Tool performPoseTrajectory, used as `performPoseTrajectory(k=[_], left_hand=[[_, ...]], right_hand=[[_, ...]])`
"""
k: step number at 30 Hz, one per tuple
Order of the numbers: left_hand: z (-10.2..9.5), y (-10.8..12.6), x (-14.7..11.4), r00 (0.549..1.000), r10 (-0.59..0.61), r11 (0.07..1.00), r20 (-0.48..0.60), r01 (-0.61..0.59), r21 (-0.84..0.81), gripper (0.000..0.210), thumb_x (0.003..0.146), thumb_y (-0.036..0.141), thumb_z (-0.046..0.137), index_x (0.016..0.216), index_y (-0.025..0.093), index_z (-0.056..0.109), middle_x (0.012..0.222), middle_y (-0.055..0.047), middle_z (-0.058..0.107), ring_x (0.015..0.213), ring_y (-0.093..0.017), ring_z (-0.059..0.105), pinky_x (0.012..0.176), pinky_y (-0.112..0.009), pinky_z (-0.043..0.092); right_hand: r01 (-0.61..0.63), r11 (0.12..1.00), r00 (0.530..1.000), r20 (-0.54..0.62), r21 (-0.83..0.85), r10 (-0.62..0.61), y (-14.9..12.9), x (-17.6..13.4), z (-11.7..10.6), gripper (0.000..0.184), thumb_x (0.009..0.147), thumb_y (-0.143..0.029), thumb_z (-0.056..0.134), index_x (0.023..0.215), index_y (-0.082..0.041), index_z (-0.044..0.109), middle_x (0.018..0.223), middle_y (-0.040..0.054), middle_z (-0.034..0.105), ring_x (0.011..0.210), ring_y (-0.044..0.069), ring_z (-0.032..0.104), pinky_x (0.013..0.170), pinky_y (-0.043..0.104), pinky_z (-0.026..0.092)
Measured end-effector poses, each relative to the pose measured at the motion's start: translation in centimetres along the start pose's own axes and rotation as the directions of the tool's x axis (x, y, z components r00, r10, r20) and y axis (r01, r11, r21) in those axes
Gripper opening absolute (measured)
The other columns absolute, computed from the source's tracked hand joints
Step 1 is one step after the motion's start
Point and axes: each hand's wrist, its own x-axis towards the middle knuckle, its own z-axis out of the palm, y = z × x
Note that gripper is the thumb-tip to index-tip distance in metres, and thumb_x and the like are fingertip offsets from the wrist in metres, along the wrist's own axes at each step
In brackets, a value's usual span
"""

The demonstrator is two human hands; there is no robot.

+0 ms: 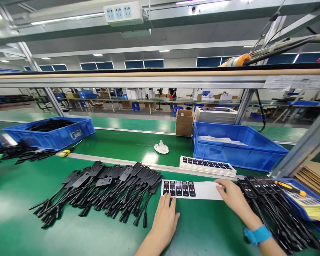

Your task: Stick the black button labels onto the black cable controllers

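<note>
A white strip of black labels (179, 188) lies flat on the green bench in front of me. Several labels sit on its left part, while its right part is bare backing. My left hand (165, 217) touches the lower left edge of the strip with fingers stretched out and thumb apart. Over the right end rests my right hand (233, 195), its fingers and thumb parted on the paper. Black cabled devices (104, 181) are piled left of the strip. More of these devices, with labels on their faces (258, 186), lie beside my right hand.
A stack of label strips (206, 166) lies behind the strip, before a blue bin (237, 153) holding papers. Another blue bin (50, 133) stands far left. A white glove (161, 147), a cardboard box (184, 122) and a yellow-handled tool (290, 187) are around the bench.
</note>
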Motion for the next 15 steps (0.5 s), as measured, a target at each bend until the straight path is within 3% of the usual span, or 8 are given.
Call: performPoseTrajectory(k=[4,7,11,15], left_hand=[[0.0,-0.1,-0.1,1.000,0.007,1.000,-0.002,-0.007,-0.014,0.047,0.084,0.018,0.046,0.130,0.009,0.049,0.138,-0.022,0.045,0.131,-0.036,0.039,0.107,-0.053,0.035],[0.0,-0.1,0.0,1.000,-0.001,0.999,-0.004,0.001,-0.037,0.047,0.083,0.017,0.048,0.129,0.009,0.050,0.137,-0.022,0.046,0.129,-0.037,0.040,0.106,-0.054,0.035],[-0.1,0.1,0.0,0.999,-0.021,0.996,-0.037,0.017,-0.086,0.047,0.080,0.017,0.051,0.126,0.009,0.052,0.134,-0.023,0.048,0.127,-0.039,0.042,0.104,-0.055,0.036],[-0.4,0.4,-0.1,0.999,-0.011,0.994,-0.045,0.006,-0.113,0.046,0.080,0.018,0.052,0.125,0.009,0.053,0.131,-0.022,0.051,0.123,-0.038,0.046,0.103,-0.055,0.036]], right_hand=[[0.069,0.987,0.995,0.056,0.147,-0.078,-3.1,1.2,4.6,0.032,0.083,-0.030,0.045,0.096,-0.016,0.071,0.086,0.0084,0.066,0.073,0.022,0.064,0.071,0.033,0.050],[0.056,0.973,0.997,0.039,0.222,-0.066,-4.2,1.7,6.6,0.030,0.081,-0.032,0.050,0.093,-0.015,0.072,0.081,0.0083,0.064,0.067,0.022,0.062,0.067,0.034,0.049],[0.031,0.944,0.999,-0.003,0.327,-0.032,-4.6,1.8,7.2,0.025,0.077,-0.040,0.056,0.074,-0.020,0.071,0.072,0.0052,0.062,0.061,0.021,0.058,0.062,0.034,0.048],[-0.023,0.890,0.994,-0.088,0.455,0.071,-4.2,1.4,6.3,0.035,0.076,-0.053,0.056,0.068,-0.021,0.066,0.073,0.0064,0.064,0.066,0.023,0.058,0.063,0.035,0.048]])
